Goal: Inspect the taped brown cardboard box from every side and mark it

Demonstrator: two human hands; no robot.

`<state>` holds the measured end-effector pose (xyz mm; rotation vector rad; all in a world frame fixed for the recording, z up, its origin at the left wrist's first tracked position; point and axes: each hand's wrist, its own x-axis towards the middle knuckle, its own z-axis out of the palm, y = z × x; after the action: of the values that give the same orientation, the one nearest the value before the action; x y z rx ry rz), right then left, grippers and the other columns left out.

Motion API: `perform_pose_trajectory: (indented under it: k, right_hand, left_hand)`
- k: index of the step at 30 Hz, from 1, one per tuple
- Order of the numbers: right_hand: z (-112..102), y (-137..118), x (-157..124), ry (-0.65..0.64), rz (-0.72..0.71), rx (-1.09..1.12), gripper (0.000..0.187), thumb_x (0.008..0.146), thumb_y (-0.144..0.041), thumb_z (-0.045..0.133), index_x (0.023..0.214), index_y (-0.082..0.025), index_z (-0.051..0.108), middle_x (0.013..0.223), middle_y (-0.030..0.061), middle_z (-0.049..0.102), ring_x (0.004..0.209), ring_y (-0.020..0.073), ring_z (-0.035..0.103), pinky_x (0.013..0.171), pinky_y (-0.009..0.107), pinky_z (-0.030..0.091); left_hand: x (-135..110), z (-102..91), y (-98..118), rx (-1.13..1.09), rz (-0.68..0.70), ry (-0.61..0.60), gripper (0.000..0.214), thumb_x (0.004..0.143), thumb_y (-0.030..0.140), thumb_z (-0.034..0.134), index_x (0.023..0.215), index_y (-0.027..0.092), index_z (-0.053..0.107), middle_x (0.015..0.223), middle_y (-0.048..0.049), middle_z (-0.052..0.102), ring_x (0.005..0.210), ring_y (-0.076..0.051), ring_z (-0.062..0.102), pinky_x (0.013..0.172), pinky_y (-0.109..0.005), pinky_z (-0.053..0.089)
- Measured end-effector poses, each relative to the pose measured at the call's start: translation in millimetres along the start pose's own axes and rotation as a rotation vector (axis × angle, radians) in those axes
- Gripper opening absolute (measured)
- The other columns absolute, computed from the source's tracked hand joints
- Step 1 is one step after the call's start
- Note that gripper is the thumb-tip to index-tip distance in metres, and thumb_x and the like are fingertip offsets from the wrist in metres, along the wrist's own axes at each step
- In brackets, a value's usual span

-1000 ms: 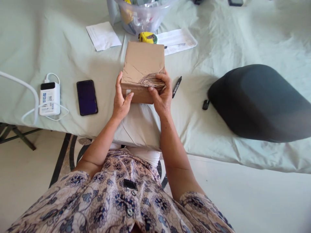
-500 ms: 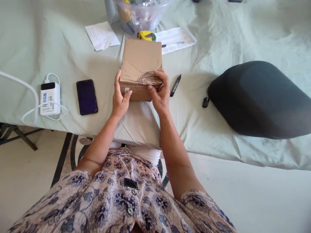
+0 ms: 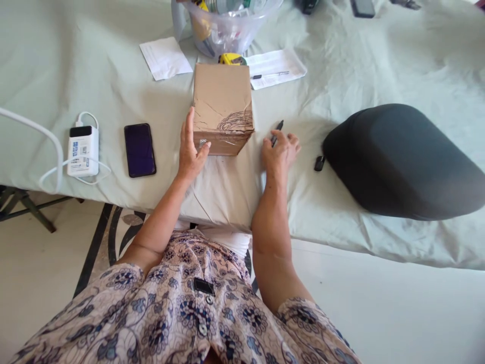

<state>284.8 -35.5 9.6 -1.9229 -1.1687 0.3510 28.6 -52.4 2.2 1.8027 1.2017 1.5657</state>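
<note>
- Cardboard box (image 3: 223,101) sits on cloth-covered table (image 3: 76,71), straight ahead
- Left hand (image 3: 190,149) flat against its left side, unclenched
- Right hand (image 3: 278,152) loose, fingertips touching black marker (image 3: 277,129), just right of box

Creased, scribbled-on brown cardboard box (image 3: 223,101) closed on its base, slim black marker (image 3: 278,127) near its right side

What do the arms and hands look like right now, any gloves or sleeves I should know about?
Both the left hand and the right hand are bare: no gloves, no rings or watch that show. The forearms are uncovered. The short sleeves belong to a pale top printed with dark blue flowers, with small buttons and a black tag down the front.
</note>
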Motion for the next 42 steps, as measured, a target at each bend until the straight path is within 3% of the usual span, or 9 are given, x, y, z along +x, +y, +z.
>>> perform_pose_trajectory:
  k: [7,11,16,19,22,26,33,38,42]
  right_hand:
    - [1,-9,-8,-0.148,-0.054,-0.234,0.041,0.085,-0.014,0.046,0.111,-0.019,0.077,0.097,0.0108,0.066,0.103,0.0255,0.060,0.104,0.051,0.048]
    - [7,-9,0,-0.190,-0.175,0.087,0.043,0.097,-0.033,0.040,0.122,-0.016,0.070,0.093,0.0075,0.065,0.093,0.0220,0.064,0.092,0.045,0.054]
    - [11,-18,-9,-0.045,-0.473,0.438,0.064,0.095,-0.065,0.046,0.146,-0.026,0.048,0.123,0.0103,0.056,0.115,0.0243,0.062,0.092,0.044,0.056]
    - [7,-37,-29,0.089,-0.524,0.479,0.052,0.098,-0.065,0.043,0.128,-0.025,0.056,0.114,0.0085,0.052,0.111,0.0241,0.061,0.090,0.045,0.055]
    - [0,-57,-50,0.316,-0.555,0.625,0.036,0.099,-0.059,0.049,0.093,-0.024,0.054,0.086,-0.0001,0.045,0.073,0.0138,0.056,0.075,0.037,0.052]
    - [-8,-70,-60,0.366,-0.692,0.765,0.037,0.101,-0.052,0.048,0.079,-0.023,0.045,0.068,-0.0045,0.037,0.052,0.0090,0.041,0.055,0.028,0.036]
    - [-7,-58,-57,0.251,-0.750,0.431,0.050,0.100,-0.062,0.045,0.070,-0.023,0.050,0.063,-0.0027,0.043,0.056,0.0115,0.046,0.062,0.032,0.041]
    - [-1,-58,-58,0.159,-0.863,0.410,0.041,0.100,-0.053,0.052,0.074,-0.022,0.058,0.065,-0.0024,0.051,0.060,0.0111,0.051,0.065,0.032,0.043]
    - [5,-59,-62,0.075,-0.848,0.508,0.039,0.100,-0.054,0.052,0.081,-0.022,0.061,0.070,-0.0017,0.056,0.063,0.0111,0.056,0.067,0.032,0.048]
  left_hand:
    - [6,-1.0,-6,0.054,0.020,-0.003,0.071,0.091,0.074,0.053,0.150,0.036,0.043,0.164,-0.0058,0.043,0.160,-0.029,0.028,0.133,-0.047,0.020]
    - [10,-1.1,-5,0.057,0.000,0.018,0.059,0.093,0.074,0.048,0.137,0.034,0.055,0.152,-0.0068,0.055,0.152,-0.027,0.043,0.128,-0.044,0.031]
    - [12,-2.9,4,0.045,-0.013,0.077,0.053,0.094,0.072,0.049,0.130,0.033,0.058,0.144,-0.0062,0.061,0.143,-0.026,0.053,0.126,-0.043,0.035]
    - [13,-4.5,7,0.043,-0.026,0.089,0.055,0.094,0.073,0.048,0.130,0.032,0.057,0.141,-0.0063,0.063,0.142,-0.026,0.053,0.127,-0.044,0.034]
    - [14,-4.9,6,0.048,-0.041,0.099,0.057,0.093,0.074,0.049,0.130,0.031,0.057,0.143,-0.0068,0.062,0.145,-0.027,0.051,0.127,-0.046,0.034]
    - [14,-3.9,3,0.049,-0.046,0.107,0.055,0.094,0.072,0.049,0.130,0.031,0.057,0.146,-0.0068,0.060,0.148,-0.027,0.047,0.128,-0.046,0.032]
    - [14,-2.1,9,0.051,-0.074,0.110,0.054,0.094,0.071,0.051,0.127,0.029,0.057,0.149,-0.0091,0.057,0.145,-0.027,0.051,0.127,-0.045,0.034]
    - [15,-1.5,9,0.037,-0.095,0.113,0.056,0.091,0.074,0.053,0.126,0.031,0.058,0.148,-0.0081,0.059,0.145,-0.026,0.050,0.126,-0.044,0.036]
    - [15,-1.7,5,0.011,-0.089,0.099,0.056,0.090,0.075,0.055,0.126,0.032,0.058,0.146,-0.0074,0.060,0.146,-0.026,0.049,0.126,-0.043,0.035]
